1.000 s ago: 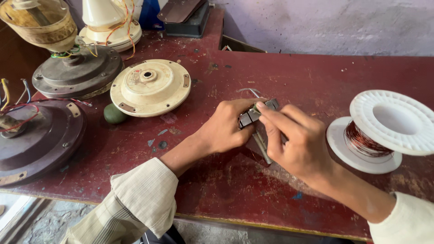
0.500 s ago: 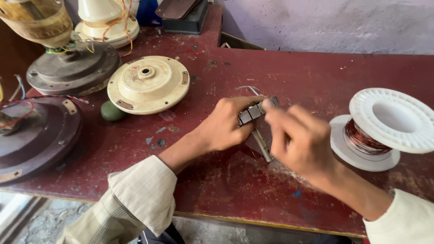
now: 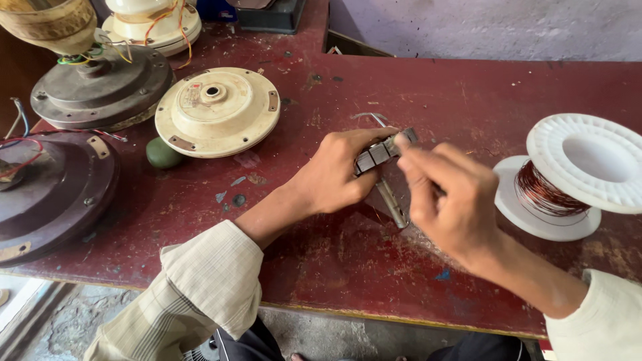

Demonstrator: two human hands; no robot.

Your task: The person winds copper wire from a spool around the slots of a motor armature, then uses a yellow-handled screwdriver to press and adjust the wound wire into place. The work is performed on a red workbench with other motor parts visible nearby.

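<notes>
The left hand [image 3: 334, 175] was curled around a small grey metal block [image 3: 378, 152] near the middle of the red table [image 3: 348, 267], pinching it between thumb and fingers so it sat tilted and steady above the surface. The right hand [image 3: 449, 200] had its fingertips pressed together at the block's upper end, pinching there, though what they pinched was too fine to make out. A thin metal rod [image 3: 393, 204] lay on the table just under the block. A white spool of copper wire [image 3: 565, 177] sat near the right edge, close by. Cream fan cover [image 3: 217, 110] and dark motor housings [image 3: 100, 87] were toward the far left corner, well apart.
</notes>
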